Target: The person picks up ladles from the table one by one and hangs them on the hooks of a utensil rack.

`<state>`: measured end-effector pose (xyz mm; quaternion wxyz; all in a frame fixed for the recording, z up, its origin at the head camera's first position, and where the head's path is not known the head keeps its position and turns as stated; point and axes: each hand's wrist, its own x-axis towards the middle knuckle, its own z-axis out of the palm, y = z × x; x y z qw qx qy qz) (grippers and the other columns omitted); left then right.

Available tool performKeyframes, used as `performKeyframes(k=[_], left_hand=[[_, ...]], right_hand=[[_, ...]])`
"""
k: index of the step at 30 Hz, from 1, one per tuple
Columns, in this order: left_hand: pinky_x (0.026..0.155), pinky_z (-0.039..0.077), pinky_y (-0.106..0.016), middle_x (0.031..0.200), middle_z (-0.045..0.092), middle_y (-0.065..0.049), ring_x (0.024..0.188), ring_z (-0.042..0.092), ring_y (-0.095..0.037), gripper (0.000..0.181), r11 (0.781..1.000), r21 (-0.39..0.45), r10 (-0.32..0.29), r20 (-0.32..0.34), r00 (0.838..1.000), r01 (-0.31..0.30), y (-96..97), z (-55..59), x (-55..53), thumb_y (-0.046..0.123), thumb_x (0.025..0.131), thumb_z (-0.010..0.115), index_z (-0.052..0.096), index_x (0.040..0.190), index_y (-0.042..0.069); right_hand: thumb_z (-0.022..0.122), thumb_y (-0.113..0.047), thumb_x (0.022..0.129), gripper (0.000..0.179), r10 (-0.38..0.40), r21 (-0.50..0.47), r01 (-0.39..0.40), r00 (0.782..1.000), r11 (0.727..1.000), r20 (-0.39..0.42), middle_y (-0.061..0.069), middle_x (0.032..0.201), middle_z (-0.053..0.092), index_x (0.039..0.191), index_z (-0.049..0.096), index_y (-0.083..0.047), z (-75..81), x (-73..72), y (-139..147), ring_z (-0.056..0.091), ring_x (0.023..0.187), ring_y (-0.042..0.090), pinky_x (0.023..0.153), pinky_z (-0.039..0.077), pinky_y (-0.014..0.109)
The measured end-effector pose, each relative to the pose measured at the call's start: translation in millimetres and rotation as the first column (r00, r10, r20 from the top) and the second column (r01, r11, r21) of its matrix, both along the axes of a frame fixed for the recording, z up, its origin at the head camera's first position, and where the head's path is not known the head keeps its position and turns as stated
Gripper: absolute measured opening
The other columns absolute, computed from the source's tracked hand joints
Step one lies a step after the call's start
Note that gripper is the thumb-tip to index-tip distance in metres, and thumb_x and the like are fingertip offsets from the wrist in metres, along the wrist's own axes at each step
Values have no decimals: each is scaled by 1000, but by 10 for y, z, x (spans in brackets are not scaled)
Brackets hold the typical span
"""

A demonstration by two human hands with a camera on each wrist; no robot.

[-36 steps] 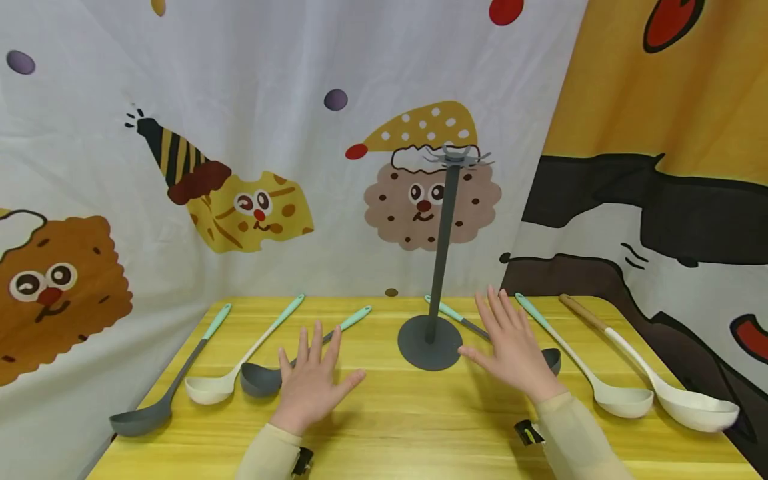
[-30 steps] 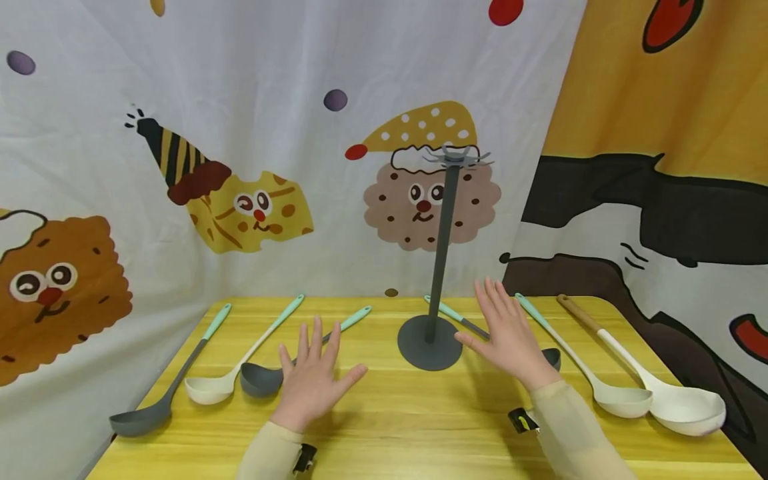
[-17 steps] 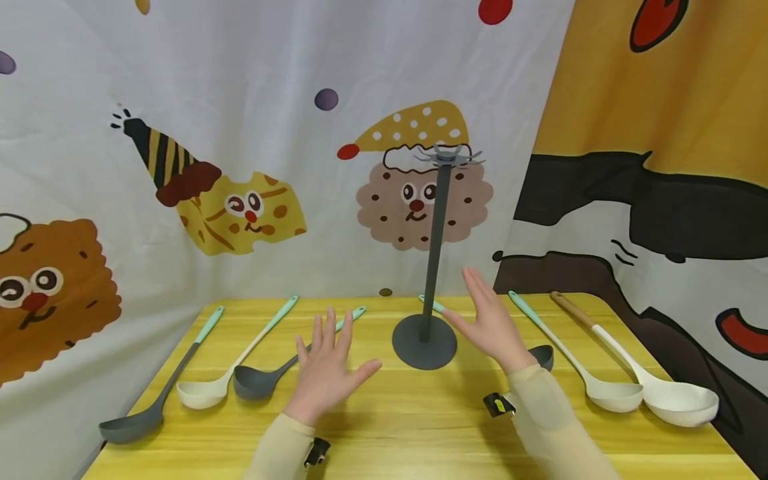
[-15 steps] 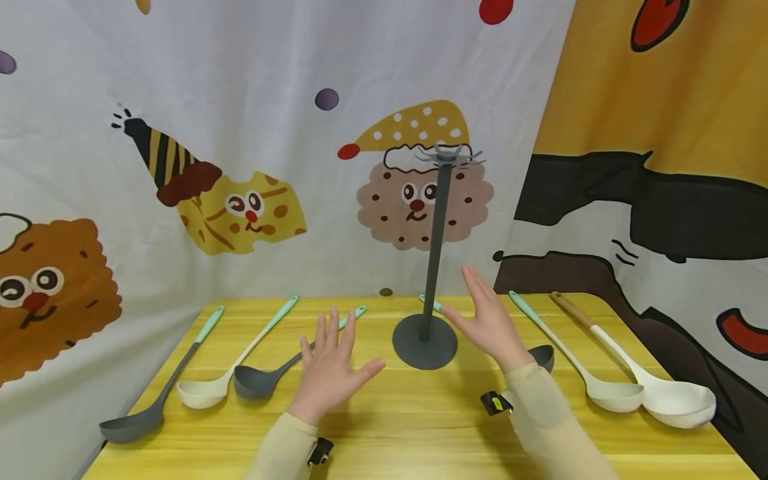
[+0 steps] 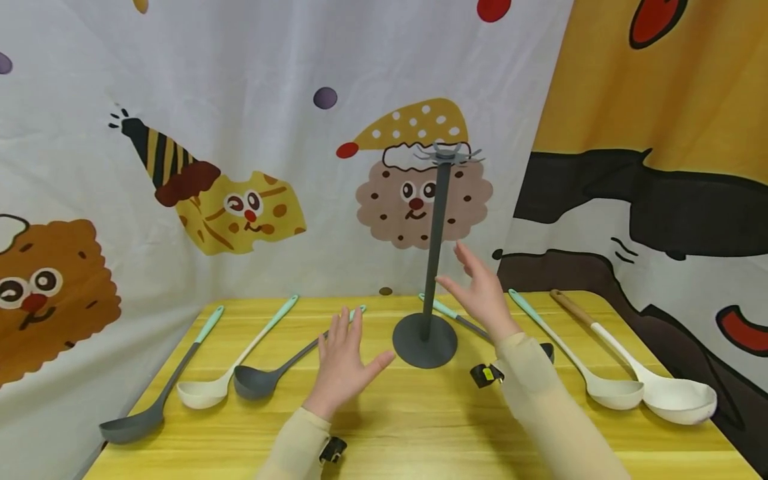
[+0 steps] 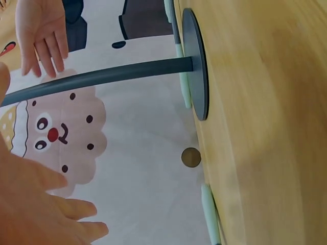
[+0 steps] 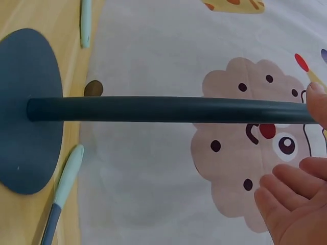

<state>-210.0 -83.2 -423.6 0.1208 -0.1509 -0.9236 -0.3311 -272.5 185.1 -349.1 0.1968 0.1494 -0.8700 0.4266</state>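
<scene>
A dark grey utensil stand (image 5: 439, 233), a thin pole on a round base with hooks at its top, rises from the table. My right hand (image 5: 485, 300) is beside the pole with fingers extended and holds nothing; its thumb tip (image 7: 318, 99) overlaps the pole in the right wrist view. The left hand (image 5: 342, 373) hovers over the table, fingers spread, holding nothing. Behind it runs the mint handle of a dark grey ladle (image 5: 258, 382). Another grey ladle (image 5: 471, 325) lies behind the right hand and wrist, its bowl mostly hidden by the sleeve.
Farther left lie a cream ladle (image 5: 205, 393) and a dark grey ladle (image 5: 133, 427). At right a cream ladle (image 5: 615, 395) lies against a white ladle (image 5: 681, 400) with a wooden handle. A patterned curtain (image 5: 264, 80) hangs behind the wooden table (image 5: 414, 433).
My right hand has moved up and left to the stand's pole, its fingers bending slightly. My left hand has shifted right toward the stand. The view has turned slightly right.
</scene>
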Motion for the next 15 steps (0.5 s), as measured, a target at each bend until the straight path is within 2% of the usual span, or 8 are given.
performKeyframes(k=[5,10,15], left_hand=[[111,8,-69,160,21,-20,147,16,-43,99,997,81,4,-62,998,1,36,-14,-25,62,86,65,26,156,5],[111,17,-67,156,31,-21,143,25,-45,97,989,144,3,-106,994,12,65,-21,-31,58,85,68,30,154,1],[110,25,-63,157,29,-18,143,27,-39,98,976,217,9,-57,998,3,90,1,-23,58,84,70,27,156,7]], right_hand=[[69,-29,95,73,28,-94,-22,997,995,66,14,150,44,155,32,-9,78,-118,-33,45,135,31,106,41,45],[67,-34,96,67,35,-124,-22,994,992,108,16,142,53,151,40,-9,151,-207,-57,52,127,32,103,44,46],[67,-37,95,59,32,-118,-20,994,993,108,14,132,60,145,49,-12,274,-247,-90,57,120,32,98,46,50]])
